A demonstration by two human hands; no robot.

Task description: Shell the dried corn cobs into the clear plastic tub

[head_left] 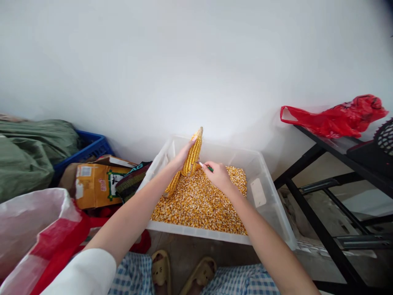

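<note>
My left hand (183, 155) is closed round an ear of corn (193, 155), which stands nearly upright with its tip pointing up. To its right, my right hand (217, 175) grips a small tool with a green handle (210, 168); its working end is close to the lower part of the ear and too small to make out. Both hands are above a translucent plastic bin (270, 184) holding a deep layer of loose corn kernels (202, 205). A second ear of corn (172, 185) rests on the kernels at the left side, partly hidden by my left forearm.
A white wall (196, 73) rises behind the bin. Left are a white-and-red sack (58, 229), an orange-brown box (98, 184) and a blue crate (95, 145) with green cloth. A black metal frame (310, 209) stands at right, with a red plastic bag (340, 116) on top.
</note>
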